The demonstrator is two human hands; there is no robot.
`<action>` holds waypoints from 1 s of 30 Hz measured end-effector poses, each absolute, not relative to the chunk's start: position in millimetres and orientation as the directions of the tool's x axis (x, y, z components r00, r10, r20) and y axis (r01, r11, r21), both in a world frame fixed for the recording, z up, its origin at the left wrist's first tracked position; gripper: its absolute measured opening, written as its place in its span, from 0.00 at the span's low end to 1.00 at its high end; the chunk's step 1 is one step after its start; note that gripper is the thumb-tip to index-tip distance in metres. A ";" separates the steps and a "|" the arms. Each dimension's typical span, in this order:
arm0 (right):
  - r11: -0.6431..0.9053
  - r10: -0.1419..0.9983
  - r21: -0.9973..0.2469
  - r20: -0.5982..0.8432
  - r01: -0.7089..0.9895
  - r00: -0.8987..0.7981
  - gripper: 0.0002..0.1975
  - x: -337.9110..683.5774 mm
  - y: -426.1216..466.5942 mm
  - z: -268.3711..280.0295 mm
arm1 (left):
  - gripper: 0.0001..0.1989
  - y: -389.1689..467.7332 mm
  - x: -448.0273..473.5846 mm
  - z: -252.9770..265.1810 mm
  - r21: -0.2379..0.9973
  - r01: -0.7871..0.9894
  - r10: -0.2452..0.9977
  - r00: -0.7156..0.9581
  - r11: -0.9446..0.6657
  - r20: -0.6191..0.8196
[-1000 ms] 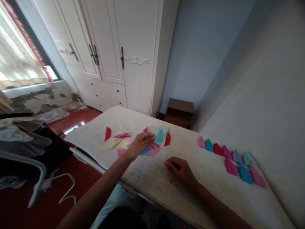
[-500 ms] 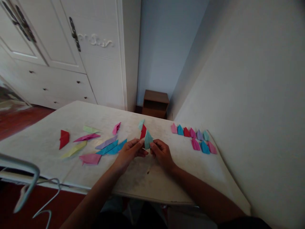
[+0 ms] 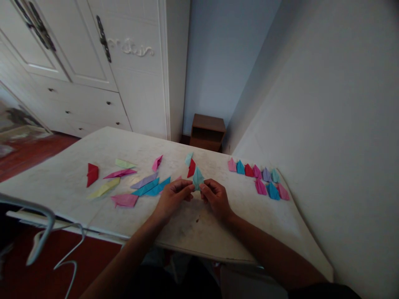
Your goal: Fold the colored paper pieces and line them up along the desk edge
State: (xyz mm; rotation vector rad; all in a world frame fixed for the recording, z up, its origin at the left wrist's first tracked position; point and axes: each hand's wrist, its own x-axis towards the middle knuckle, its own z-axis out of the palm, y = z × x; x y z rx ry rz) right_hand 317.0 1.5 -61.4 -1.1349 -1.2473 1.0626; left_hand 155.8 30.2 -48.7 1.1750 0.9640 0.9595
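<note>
Between both hands, above the white table (image 3: 199,236), is a small mint-green folded paper piece (image 3: 198,178), its point upward. My left hand (image 3: 174,197) pinches its left lower edge between thumb and fingers. My right hand (image 3: 216,197) pinches the right lower edge the same way. Just beyond it lie a red folded paper (image 3: 191,168) and a pale mint one (image 3: 188,158). To the left are several flat folded papers, among them a blue one (image 3: 146,187) and a pink one (image 3: 125,201). On the right, several pointed folded pieces, such as a blue one (image 3: 273,191), form two rows.
A white wardrobe (image 3: 143,91) stands behind the table, and a small brown cabinet (image 3: 208,124) sits in the corner. The wall (image 3: 336,137) borders the table's right side. White hangers (image 3: 46,232) hang at the lower left near the table's edge.
The mint-green paper has turned to show its face more squarely, with both hands still pinching it. The whole view has shifted slightly, so the scene sits a little further right and higher.
</note>
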 end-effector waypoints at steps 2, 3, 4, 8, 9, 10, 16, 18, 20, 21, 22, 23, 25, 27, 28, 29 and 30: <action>0.138 0.989 -0.990 0.138 0.009 0.048 0.16 317.2 1.8 -62.7 | 0.16 30.5 155.5 -50.6 0.993 -0.074 0.959 0.274 0.097 -0.073; 0.136 0.989 -0.991 0.136 0.004 0.057 0.15 317.1 2.2 -63.5 | 0.16 30.4 155.6 -51.9 0.996 -0.062 0.967 0.248 0.069 -0.052; 0.136 0.988 -0.991 0.135 -0.001 0.071 0.15 317.0 2.8 -64.2 | 0.16 30.2 156.0 -53.2 0.999 -0.041 0.976 0.218 0.032 -0.022; 0.137 0.982 -0.990 0.133 -0.017 0.130 0.16 315.9 4.5 -65.4 | 0.13 26.4 160.7 -56.0 0.995 0.032 0.982 0.166 -0.095 0.088; 0.141 0.982 -0.990 0.137 -0.020 0.132 0.16 315.6 4.2 -65.3 | 0.13 25.0 162.4 -55.6 0.994 0.028 0.980 0.171 -0.105 0.099; 0.146 0.982 -0.989 0.143 -0.020 0.125 0.16 315.3 3.7 -65.2 | 0.13 23.7 164.0 -54.8 0.994 0.016 0.978 0.181 -0.110 0.105; 0.191 0.981 -0.982 0.190 -0.003 0.046 0.15 314.0 -1.5 -67.4 | 0.19 19.6 165.6 -46.8 0.994 -0.096 0.935 0.342 -0.060 0.089; 0.185 0.982 -0.983 0.184 -0.017 0.034 0.16 313.1 -2.2 -68.1 | 0.24 19.9 163.0 -46.1 0.991 -0.136 0.918 0.394 0.015 0.040; 0.164 0.987 -0.986 0.163 -0.024 0.009 0.16 312.1 -2.6 -67.9 | 0.25 20.7 160.4 -46.8 0.991 -0.129 0.907 0.421 0.040 0.018; 0.154 0.988 -0.988 0.154 -0.023 -0.012 0.16 311.7 -2.9 -67.5 | 0.24 21.0 159.5 -47.6 0.994 -0.106 0.901 0.432 0.030 0.019; 0.150 0.988 -0.988 0.151 -0.018 -0.034 0.15 311.3 -3.3 -67.0 | 0.23 21.3 158.8 -48.4 0.997 -0.082 0.900 0.436 0.015 0.023; 0.152 0.987 -0.988 0.152 -0.009 -0.057 0.15 310.8 -3.7 -66.4 | 0.22 21.5 158.4 -49.2 0.998 -0.063 0.901 0.433 0.005 0.022; 0.167 0.984 -0.986 0.167 0.000 -0.067 0.14 310.1 -4.8 -65.1 | 0.22 21.5 158.3 -50.5 0.998 -0.055 0.915 0.404 0.018 0.006; 0.187 0.982 -0.982 0.187 -0.016 -0.002 0.15 309.7 -5.5 -63.7 | 0.22 21.3 158.7 -51.0 0.995 -0.083 0.923 0.384 0.060 -0.023; 0.196 0.980 -0.980 0.194 -0.031 0.045 0.15 309.7 -5.4 -63.1 | 0.22 21.1 158.9 -51.1 0.992 -0.096 0.923 0.384 0.077 -0.034; 0.203 0.976 -0.978 0.199 -0.046 0.087 0.15 310.0 -5.0 -62.6 | 0.22 20.9 159.2 -51.1 0.991 -0.100 0.918 0.394 0.086 -0.040; 0.207 0.973 -0.977 0.200 -0.052 0.114 0.16 310.4 -4.3 -62.3 | 0.22 20.7 159.4 -51.1 0.992 -0.093 0.914 0.403 0.086 -0.042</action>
